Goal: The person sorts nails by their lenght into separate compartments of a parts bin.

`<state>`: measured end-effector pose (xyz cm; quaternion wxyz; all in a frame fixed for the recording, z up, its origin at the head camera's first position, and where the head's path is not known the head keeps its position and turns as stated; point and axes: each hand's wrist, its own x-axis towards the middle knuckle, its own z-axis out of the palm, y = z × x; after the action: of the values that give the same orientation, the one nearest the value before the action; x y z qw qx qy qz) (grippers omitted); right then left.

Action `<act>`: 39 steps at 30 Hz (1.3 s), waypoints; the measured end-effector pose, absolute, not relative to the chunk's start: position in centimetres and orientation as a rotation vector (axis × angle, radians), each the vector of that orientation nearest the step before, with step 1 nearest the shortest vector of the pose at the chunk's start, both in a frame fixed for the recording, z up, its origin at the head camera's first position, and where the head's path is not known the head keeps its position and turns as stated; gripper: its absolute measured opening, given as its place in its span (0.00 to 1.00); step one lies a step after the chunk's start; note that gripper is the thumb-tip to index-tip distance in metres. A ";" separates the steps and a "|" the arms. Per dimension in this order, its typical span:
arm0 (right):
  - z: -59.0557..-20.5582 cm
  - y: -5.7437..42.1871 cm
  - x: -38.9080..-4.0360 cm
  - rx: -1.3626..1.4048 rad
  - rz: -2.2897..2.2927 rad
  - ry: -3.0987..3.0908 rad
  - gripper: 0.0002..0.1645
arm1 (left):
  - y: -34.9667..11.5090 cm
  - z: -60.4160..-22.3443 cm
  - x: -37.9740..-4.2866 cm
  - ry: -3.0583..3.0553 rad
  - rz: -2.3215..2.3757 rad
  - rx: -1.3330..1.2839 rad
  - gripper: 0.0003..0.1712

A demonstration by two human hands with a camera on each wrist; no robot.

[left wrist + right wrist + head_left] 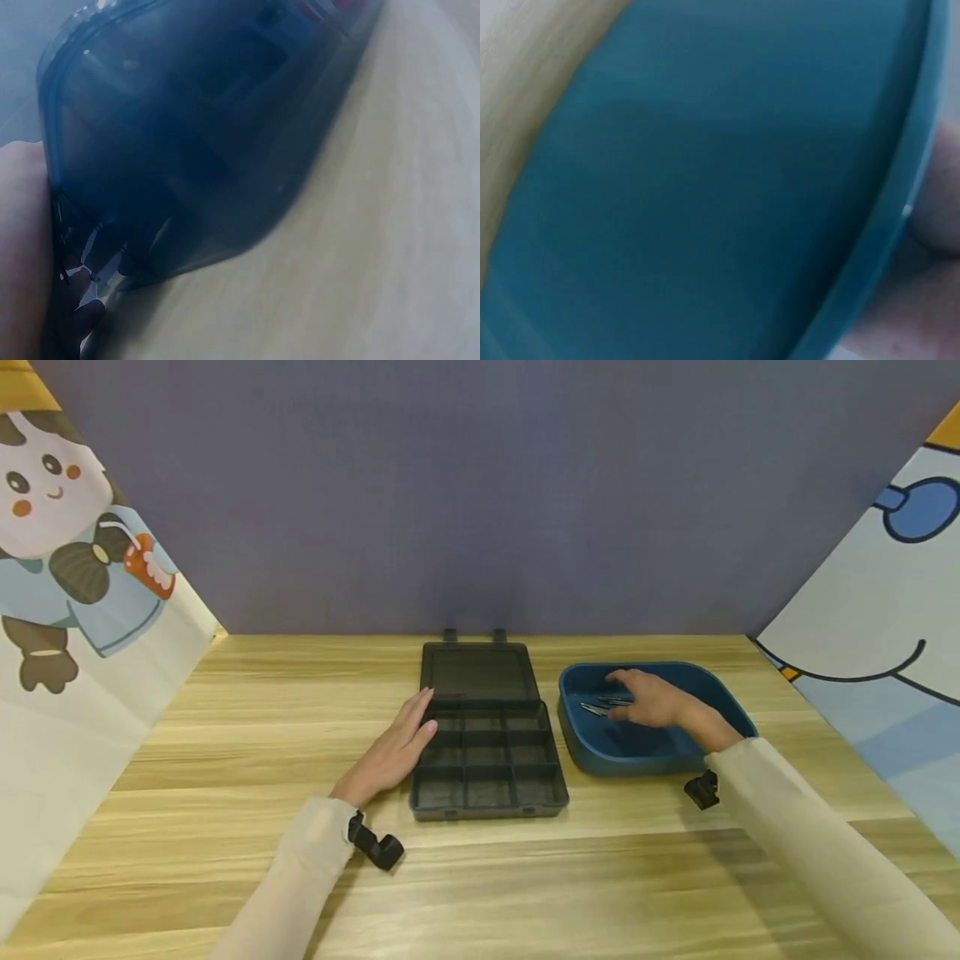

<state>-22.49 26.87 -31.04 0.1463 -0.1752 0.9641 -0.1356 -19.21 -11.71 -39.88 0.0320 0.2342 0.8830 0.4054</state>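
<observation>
A dark translucent compartment box [489,815] lies on the table with its lid [480,670] folded back. My left hand [390,750] rests against the box's left side, fingers straight. In the left wrist view the box wall [172,150] fills much of the picture, with part of the left hand [22,247] at the left edge. My right hand [651,697] reaches into a blue bin [637,767], thumb and fingers spread apart. Beside its fingertips lie several slim silvery metal pieces [594,709], too small to name. The right wrist view shows mostly the bin's outer wall [690,195].
The bin stands to the right of the box on a wood-grain table [480,893]. A grey-blue panel [480,493] rises behind the table. Cartoon-printed sheets [97,627] flank it on both sides. Each wrist wears a small black camera [386,852].
</observation>
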 end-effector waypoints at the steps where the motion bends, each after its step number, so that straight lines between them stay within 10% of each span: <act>1: -31.0 27.0 -22.6 -0.506 -0.382 2.770 0.36 | -11.7 -39.9 -19.2 2.718 1.249 0.720 0.36; 39: -34.3 27.4 -25.1 -0.662 -0.166 2.908 0.10 | -11.6 -40.5 -19.6 2.774 1.322 0.679 0.35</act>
<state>-25.06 27.39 -34.33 0.0774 -0.2209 0.9706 -0.0555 -19.60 -11.57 -40.51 -0.0029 0.2159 0.8815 0.4199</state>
